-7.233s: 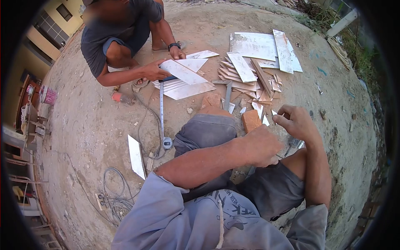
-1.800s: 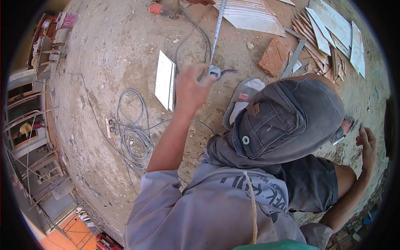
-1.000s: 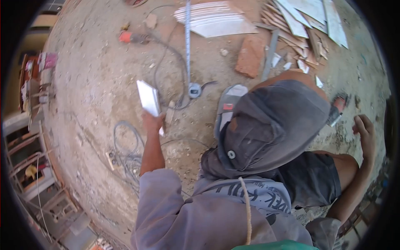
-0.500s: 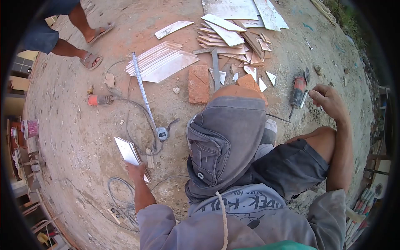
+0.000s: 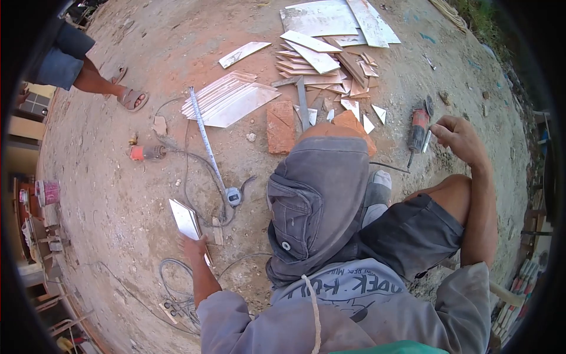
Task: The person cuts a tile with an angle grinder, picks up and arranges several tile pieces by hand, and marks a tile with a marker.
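My left hand (image 5: 193, 246) grips a small stack of cut white tile pieces (image 5: 186, 219) by its near end, low over the ground at the left. Pale brown edges show along the stack's side. Out to the right, my right hand (image 5: 457, 140) hangs with its fingers loosely bent and apart. Its fingertips are right at a slim white marker (image 5: 427, 141). Beside the marker lies a red and black angle grinder (image 5: 419, 127), disc end pointing away from me. A tape measure (image 5: 234, 196) lies between my left hand and my knee, its blade drawn out across the ground.
A fanned row of cut tiles (image 5: 236, 106) lies ahead, with tile offcuts (image 5: 318, 59) and larger sheets (image 5: 318, 20) beyond. Bricks (image 5: 280, 127) and a metal square (image 5: 303, 103) sit before my knee. Another red power tool (image 5: 144, 153) and cables lie left. A person in sandals (image 5: 134, 99) stands far left.
My right hand has moved left, closer to the marker. My left hand keeps its hold on the tile pieces. The other person's feet have shifted, and the view has turned slightly.
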Demonstrator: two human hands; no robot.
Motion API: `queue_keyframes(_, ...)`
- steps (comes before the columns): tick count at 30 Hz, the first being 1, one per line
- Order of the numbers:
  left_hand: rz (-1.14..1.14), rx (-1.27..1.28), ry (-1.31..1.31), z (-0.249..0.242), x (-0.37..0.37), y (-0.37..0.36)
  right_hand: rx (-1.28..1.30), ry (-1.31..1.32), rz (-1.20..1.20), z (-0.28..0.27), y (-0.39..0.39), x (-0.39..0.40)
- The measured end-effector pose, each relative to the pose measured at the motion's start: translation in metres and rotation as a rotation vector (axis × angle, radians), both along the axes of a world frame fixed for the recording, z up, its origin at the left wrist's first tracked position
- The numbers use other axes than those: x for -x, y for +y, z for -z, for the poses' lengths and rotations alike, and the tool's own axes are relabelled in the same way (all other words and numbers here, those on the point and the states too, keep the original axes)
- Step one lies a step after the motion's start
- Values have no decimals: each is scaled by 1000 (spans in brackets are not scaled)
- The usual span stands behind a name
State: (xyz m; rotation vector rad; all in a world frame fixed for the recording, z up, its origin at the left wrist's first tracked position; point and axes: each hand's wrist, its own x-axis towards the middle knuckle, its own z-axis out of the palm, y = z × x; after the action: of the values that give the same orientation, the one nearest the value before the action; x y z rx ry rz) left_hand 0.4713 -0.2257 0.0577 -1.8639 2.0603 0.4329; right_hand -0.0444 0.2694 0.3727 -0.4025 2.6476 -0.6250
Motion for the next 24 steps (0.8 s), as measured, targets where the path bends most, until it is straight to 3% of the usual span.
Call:
queue_keyframes(2,141,409,167,19,-6,-4,14,31,-23,3,3,2)
queue_keyframes(3,28,457,199,3,10,5,11,33,-8,3,5,3)
queue_keyframes(8,49,535,528,-54,81,7,95,153,-147,5,0,5)
queue_keyframes(10,-72,266,942,-79,114,3,84,181,-177,6,-1,6)
queue_keyframes(12,-180,-41,1192,-152,164,22,71,210,-209,6,-3,7)
queue_keyframes(14,27,-109,1325,-214,205,42,7,178,-245,6,-6,7)
queue_keyframes(18,418,-104,1319,-316,266,81,-67,127,-316,9,-10,13)
queue_keyframes(22,649,-131,1213,-355,303,108,-97,110,-414,24,-23,22)
queue_keyframes(24,809,-151,1000,-366,300,141,-222,145,-531,32,-34,26)
